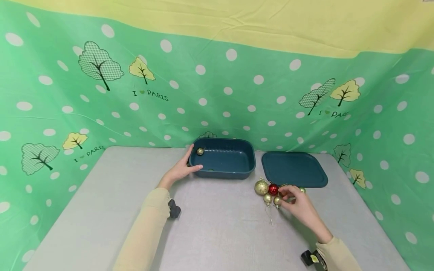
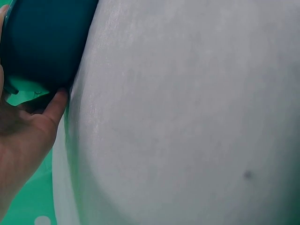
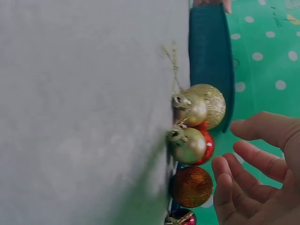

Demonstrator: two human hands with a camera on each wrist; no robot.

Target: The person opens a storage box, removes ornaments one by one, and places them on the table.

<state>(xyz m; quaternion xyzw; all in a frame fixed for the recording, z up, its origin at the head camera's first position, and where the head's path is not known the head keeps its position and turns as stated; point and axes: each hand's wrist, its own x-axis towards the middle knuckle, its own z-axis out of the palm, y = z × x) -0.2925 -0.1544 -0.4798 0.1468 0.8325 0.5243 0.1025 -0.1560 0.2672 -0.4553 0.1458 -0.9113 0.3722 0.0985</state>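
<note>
My left hand (image 1: 179,169) grips the left end of a dark blue rectangular box (image 1: 223,175), its thumb at the front rim and fingers around the far left side. Inside the box lies a small glittery gold bauble (image 1: 200,151). My right hand (image 1: 300,207) hovers at a cluster of baubles, fingers bent loosely and apart, holding nothing. A large glittery gold bauble (image 1: 261,187), a shiny red bauble (image 1: 273,189) and two small gold baubles (image 3: 188,146) sit close together. Nearest the fingertips in the right wrist view is a copper bauble (image 3: 192,186); a dark red one (image 3: 187,219) is partly cut off.
A flat dark blue lid (image 1: 295,169) lies right of the box, behind the baubles. Part of a green bauble (image 1: 302,190) shows beyond my right hand. The grey tabletop (image 1: 220,226) meets a green dotted cloth (image 1: 230,90) at the back and sides.
</note>
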